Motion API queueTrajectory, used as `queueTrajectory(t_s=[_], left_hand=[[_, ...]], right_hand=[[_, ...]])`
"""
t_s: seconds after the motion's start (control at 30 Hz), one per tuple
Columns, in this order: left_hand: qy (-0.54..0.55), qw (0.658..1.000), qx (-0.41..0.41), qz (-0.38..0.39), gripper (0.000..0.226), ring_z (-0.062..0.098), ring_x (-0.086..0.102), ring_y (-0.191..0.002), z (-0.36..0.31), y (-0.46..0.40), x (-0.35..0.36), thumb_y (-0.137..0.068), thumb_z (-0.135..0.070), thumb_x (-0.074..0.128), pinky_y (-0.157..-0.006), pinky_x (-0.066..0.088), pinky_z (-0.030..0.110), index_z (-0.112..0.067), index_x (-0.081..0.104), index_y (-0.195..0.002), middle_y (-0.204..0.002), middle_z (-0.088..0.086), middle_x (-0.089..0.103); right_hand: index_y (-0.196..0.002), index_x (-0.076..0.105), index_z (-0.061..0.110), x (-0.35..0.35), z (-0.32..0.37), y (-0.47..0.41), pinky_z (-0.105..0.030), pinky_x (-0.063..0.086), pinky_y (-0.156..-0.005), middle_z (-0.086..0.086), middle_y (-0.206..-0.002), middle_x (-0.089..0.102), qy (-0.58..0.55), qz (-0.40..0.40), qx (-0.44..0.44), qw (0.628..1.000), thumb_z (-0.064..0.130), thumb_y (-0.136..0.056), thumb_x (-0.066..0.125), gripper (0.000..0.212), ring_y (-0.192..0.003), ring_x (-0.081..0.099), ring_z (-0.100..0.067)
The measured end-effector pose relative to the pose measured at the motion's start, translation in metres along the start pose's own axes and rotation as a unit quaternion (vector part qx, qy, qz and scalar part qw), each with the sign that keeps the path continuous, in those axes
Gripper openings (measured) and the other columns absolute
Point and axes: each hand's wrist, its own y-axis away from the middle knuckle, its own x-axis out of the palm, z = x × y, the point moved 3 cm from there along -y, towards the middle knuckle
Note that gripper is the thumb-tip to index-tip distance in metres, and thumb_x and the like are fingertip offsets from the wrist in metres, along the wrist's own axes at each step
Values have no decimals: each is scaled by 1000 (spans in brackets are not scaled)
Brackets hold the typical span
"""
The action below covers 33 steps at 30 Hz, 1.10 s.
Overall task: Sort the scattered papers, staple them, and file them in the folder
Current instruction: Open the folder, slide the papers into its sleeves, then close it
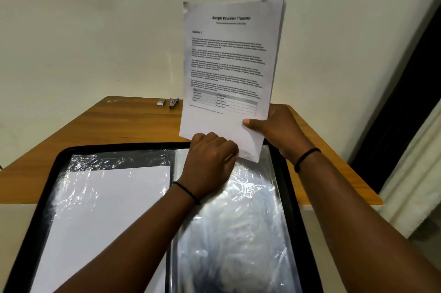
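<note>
Papers (229, 73), one stapled set, are standing upright above the one open folder (35, 197). Right hand (279, 130) is pinching their lower right edge; left hand (210, 159), fingers curled, is gripping the lower corner. One stapler (173, 103) and one small box (161, 102) are lying on the wooden table (95, 123) by a pale wall (95, 30).

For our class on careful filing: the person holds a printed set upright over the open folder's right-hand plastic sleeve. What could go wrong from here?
1. The right hand pinches the stapled papers near one bottom corner only; the tall sheets may flop or crease.
2. The left hand grips the plastic sleeve; its crinkled mouth could catch the paper's lower edge.
</note>
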Motion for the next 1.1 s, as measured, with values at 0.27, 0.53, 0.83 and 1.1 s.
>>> queueTrajectory(t_s=[0.27, 0.53, 0.83, 1.1], left_hand=[[32, 991, 4, 133, 19, 14, 61, -76, 27, -14, -14, -81, -41, 75, -73, 32, 31, -28, 70, -94, -77, -11, 68], [-16, 977, -2, 212, 15, 6, 57, -81, 59, -23, -29, -83, -49, 72, -73, 32, 29, -34, 70, -88, -75, -18, 61], [-74, 955, -48, 283, 11, 7, 47, -94, 93, -21, -43, -85, -45, 71, -83, 28, 34, -35, 69, -89, -85, -18, 55], [-130, 946, -30, 295, 6, 13, 46, -103, 102, -17, -50, -92, -39, 63, -84, 29, 35, -36, 67, -96, -99, -13, 52]], right_hand=[[-119, 68, 9, -21, -4, -9, -20, 57, -76, -3, -112, 73, -68, 68, 25, 995, 1, -80, 77, 41, -97, 72, -14], [-121, 68, 16, -25, -19, -14, -24, 54, -91, 3, -116, 73, -69, 122, 18, 990, 0, -79, 77, 46, -109, 68, -13], [-119, 66, 17, -24, -22, -13, -28, 55, -92, -2, -120, 71, -157, 177, 48, 970, -3, -82, 70, 42, -112, 67, -17], [-114, 68, 18, -18, -37, -19, -26, 59, -77, 0, -111, 74, -141, 196, 102, 965, -2, -82, 69, 37, -101, 71, -16]])
